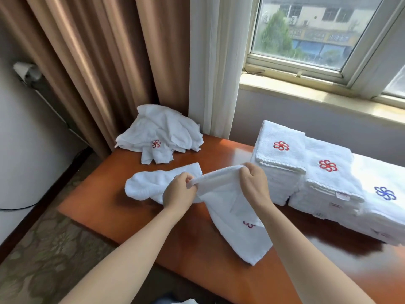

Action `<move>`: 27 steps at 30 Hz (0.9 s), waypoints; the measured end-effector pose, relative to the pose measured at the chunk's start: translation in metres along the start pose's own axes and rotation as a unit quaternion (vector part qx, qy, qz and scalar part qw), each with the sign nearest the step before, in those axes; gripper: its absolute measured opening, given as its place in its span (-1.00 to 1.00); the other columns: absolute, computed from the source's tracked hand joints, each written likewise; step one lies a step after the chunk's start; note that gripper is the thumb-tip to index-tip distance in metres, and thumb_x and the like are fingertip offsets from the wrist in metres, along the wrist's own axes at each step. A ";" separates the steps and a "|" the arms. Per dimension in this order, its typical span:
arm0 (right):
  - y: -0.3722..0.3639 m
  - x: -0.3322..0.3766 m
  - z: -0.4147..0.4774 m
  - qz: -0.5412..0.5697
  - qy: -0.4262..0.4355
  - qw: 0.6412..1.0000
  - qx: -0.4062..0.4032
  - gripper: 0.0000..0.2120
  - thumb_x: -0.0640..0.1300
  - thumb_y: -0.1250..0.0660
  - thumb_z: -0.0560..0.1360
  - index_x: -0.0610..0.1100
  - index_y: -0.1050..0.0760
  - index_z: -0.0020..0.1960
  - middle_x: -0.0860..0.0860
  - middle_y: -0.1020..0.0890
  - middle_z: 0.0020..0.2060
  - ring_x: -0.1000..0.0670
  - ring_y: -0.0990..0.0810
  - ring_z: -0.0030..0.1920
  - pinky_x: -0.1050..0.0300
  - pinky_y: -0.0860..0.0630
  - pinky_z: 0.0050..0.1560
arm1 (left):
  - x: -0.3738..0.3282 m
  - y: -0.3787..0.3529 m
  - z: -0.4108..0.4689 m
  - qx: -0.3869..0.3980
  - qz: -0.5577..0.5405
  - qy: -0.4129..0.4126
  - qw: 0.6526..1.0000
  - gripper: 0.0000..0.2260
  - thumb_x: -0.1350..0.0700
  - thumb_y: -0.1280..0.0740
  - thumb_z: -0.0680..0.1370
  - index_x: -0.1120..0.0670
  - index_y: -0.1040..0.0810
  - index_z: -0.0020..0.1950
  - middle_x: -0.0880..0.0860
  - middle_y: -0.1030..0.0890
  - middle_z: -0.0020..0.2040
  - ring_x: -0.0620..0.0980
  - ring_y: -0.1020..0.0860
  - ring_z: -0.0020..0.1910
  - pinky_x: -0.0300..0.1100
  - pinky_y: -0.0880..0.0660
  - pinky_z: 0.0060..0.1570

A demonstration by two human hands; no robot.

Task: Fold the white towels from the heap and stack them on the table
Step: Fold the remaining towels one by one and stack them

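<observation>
A white towel (pixel 228 207) with a red emblem hangs over the wooden table (pixel 114 207), lifted by its top edge. My left hand (pixel 179 191) pinches one end of that edge and my right hand (pixel 254 185) pinches the other. The towel's left part trails onto the table behind my left hand. A heap of loose white towels (pixel 160 132) lies at the table's far left corner. Three stacks of folded towels stand along the right: the nearest to my hands (pixel 278 159), a middle one (pixel 328 183), and one with a blue emblem (pixel 385 207).
Brown curtains (pixel 98 62) and a white sheer curtain (pixel 214 62) hang behind the heap. A window (pixel 306 31) and its sill run along the back right. Patterned carpet (pixel 43 260) lies left of the table's edge.
</observation>
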State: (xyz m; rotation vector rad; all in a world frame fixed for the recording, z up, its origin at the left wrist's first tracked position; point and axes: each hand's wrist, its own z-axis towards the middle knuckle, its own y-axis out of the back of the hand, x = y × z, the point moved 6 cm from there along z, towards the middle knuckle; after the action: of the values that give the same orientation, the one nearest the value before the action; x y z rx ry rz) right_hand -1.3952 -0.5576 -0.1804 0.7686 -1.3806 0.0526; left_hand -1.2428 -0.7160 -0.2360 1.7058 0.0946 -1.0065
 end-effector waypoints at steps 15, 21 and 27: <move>0.003 0.164 -0.042 0.012 0.154 0.988 0.021 -0.95 -0.17 -0.41 0.49 -0.14 -0.60 -0.15 0.15 -0.47 -0.41 0.17 -0.40 -0.38 0.27 -0.34 -0.32 | -0.128 0.149 0.018 0.165 -0.270 -0.310 0.897 -0.66 -0.22 -0.45 0.46 0.07 -0.61 -0.12 0.03 -0.53 -0.27 -0.08 -0.47 -0.24 -0.13 -0.41 -0.19; 0.017 0.190 -0.070 0.008 0.156 0.979 -0.133 -0.92 -0.23 -0.32 0.47 -0.17 -0.58 -0.17 0.05 -0.50 -0.40 0.06 -0.44 -0.35 0.14 -0.37 -0.31 | -0.104 0.160 0.010 0.091 -0.122 -0.337 0.929 -0.93 0.01 -0.40 0.52 -0.09 -0.53 -0.05 -0.13 -0.61 -0.15 -0.12 -0.58 -0.15 -0.09 -0.58 -0.17; 0.029 0.170 -0.094 0.039 0.104 0.969 -0.219 -0.85 -0.19 -0.27 0.48 -0.29 -0.53 -0.12 -0.02 -0.45 -0.36 0.08 -0.38 -0.37 0.15 -0.33 -0.32 | -0.050 0.157 0.013 0.044 0.061 -0.272 0.959 -0.90 0.03 -0.34 0.48 -0.07 -0.49 -0.23 -0.14 -0.54 -0.29 -0.07 -0.51 -0.23 -0.21 -0.37 -0.34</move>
State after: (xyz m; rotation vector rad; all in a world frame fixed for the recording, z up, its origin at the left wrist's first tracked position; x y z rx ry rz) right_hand -1.2887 -0.5543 -0.0146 0.3287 -1.1635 -0.1054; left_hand -1.2001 -0.7681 -0.0850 1.4358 -0.4126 -1.3640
